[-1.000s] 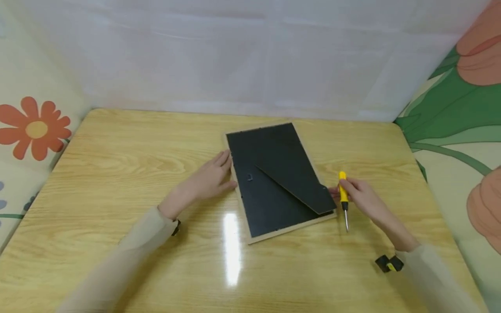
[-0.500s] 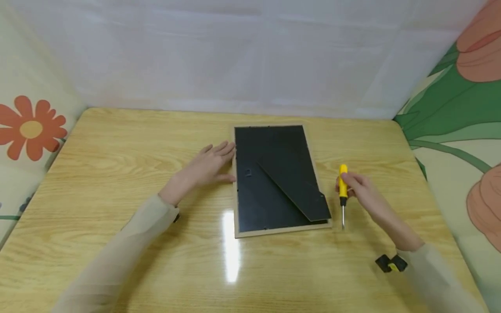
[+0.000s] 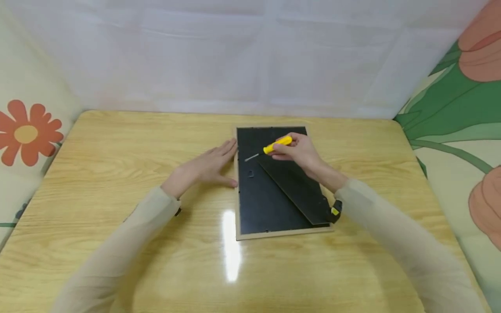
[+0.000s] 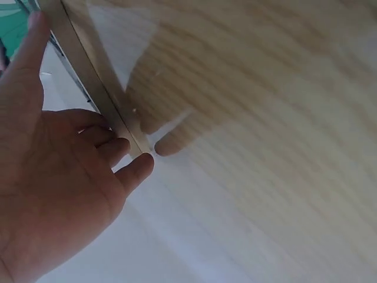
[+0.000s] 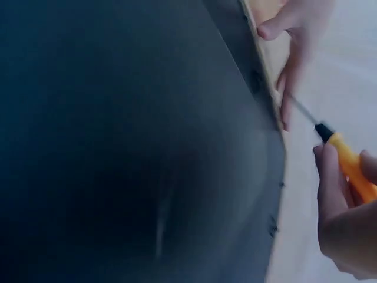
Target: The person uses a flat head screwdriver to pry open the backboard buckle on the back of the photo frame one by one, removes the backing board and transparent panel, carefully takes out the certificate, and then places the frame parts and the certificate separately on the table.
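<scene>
- Your one container-like piece is the wooden frame (image 3: 237, 208), lying back side up on the surface (image 3: 156, 139), just right of centre as the head view has it.
- Inside its rim: one black backing board (image 3: 256, 204).
- On the board: one black stand flap (image 3: 295, 189), slanting across it, lower end near the frame's lower right corner.
- Also on the board: one small hanger loop (image 3: 251, 174), left of the flap's upper end.
- Small dark tabs (image 5: 273, 226) sit along the board's edge; several, too small for you to count reliably.
- One screwdriver (image 3: 275, 145): yellow handle, black collar, thin metal shank. It's tilted over the upper part of the board, tip toward the frame's left side. Can't tell you if the tip touches the board.
- Two hands in view. Your right hand (image 3: 303, 152): grip pinches the yellow handle, thumb against fingers, above the board.
- Your left hand (image 3: 205, 169): grip spread, thumb well apart from the fingers, fingertips and thumb at the frame's left edge.
- Two pale sleeves (image 3: 137, 230), one per arm.
- Behind the surface: one white sheet (image 3: 235, 56).
</scene>
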Demonstrator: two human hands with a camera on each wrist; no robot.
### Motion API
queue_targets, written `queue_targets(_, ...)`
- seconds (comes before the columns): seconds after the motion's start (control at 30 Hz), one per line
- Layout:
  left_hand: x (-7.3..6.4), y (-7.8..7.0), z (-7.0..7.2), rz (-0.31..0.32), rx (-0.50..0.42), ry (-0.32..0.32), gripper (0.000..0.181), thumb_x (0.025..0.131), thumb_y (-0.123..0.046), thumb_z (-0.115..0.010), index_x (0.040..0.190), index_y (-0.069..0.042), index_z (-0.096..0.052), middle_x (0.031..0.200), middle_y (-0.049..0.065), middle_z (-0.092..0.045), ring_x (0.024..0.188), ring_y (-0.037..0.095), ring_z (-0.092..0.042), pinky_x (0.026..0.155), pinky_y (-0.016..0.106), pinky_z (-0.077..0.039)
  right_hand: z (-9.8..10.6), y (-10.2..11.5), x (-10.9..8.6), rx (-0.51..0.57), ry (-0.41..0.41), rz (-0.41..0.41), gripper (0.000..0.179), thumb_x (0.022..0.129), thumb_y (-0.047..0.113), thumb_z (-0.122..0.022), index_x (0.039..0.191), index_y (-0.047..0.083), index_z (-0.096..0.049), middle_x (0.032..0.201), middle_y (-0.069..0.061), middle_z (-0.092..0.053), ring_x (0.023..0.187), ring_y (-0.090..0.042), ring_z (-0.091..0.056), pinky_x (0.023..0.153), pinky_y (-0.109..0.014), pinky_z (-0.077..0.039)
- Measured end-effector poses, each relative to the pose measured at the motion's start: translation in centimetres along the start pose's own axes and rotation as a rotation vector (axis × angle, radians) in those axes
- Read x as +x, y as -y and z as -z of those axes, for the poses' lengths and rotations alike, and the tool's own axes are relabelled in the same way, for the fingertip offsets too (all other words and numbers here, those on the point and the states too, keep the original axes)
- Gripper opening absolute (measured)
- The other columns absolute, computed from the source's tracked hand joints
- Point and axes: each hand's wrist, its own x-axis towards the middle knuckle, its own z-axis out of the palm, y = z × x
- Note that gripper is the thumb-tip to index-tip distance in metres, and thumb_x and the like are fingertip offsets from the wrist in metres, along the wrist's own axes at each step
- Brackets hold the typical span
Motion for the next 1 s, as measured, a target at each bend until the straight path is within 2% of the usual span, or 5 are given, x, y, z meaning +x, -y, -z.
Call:
queue_targets(0.13,-0.3,-0.4,-0.1,0.008,0.026,0.037,0.116,0.083,-0.066,-0.059,0.152,0.002,0.004,0.158,0.018,0.014,0.145,0.032,0.008,0.116,0.051,-0.006,-0.7,-0.7,0.8,0.062,-0.03,-0.05,0.027,0.089,-0.008,-0.063,0.114,-0.013,-0.053,0.108,-0.026,-0.062,0.086,-0.025,-0.071,0.08,-0.035,-0.056)
queue_targets(0.33,-0.3,-0.9,-0.3,0.02,0.057,0.056,0.111,0.087,-0.068,-0.053,0.152,0.0,0.006,0.158,0.017,0.016,0.145,0.031,0.008,0.117,0.049,-0.005,-0.3,-0.9,1.0,0.094,-0.042,-0.113,0.028,0.09,-0.007,-0.062,0.116,-0.014,-0.053,0.105,-0.027,-0.063,0.089,-0.031,-0.07,0.079,-0.034,-0.056)
queue_targets(0.53,0.1,-1.1,-0.7,0.031,0.062,0.069,0.109,0.088,-0.068,-0.05,0.153,-0.002,0.008,0.158,0.015,0.017,0.146,0.03,0.008,0.117,0.048,-0.002,-0.2,-1.0,0.8,0.115,-0.037,-0.166,0.031,0.091,-0.005,-0.062,0.119,-0.013,-0.052,0.111,-0.028,-0.061,0.089,-0.029,-0.07,0.08,-0.034,-0.056)
queue_targets(0.8,0.4,-1.4,-0.7,0.036,0.062,0.078,0.11,0.086,-0.07,-0.049,0.153,-0.005,0.009,0.158,0.012,0.018,0.146,0.028,0.007,0.117,0.047,-0.002,0.6,-1.7,0.6,0.258,-0.018,-0.229,0.04,0.095,-0.003,-0.055,0.132,-0.013,-0.042,0.126,-0.033,-0.053,0.091,-0.027,-0.07,0.085,-0.035,-0.054)
queue_targets(1.0,0.1,-1.4,-0.4,0.058,0.061,0.098,0.111,0.086,-0.069,-0.051,0.153,-0.005,0.01,0.158,0.011,0.019,0.146,0.028,0.008,0.117,0.046,-0.001,-0.2,-1.5,0.7,0.147,-0.024,-0.203,0.037,0.093,0.0,-0.06,0.126,-0.01,-0.046,0.121,-0.03,-0.057,0.093,-0.029,-0.07,0.08,-0.036,-0.056)
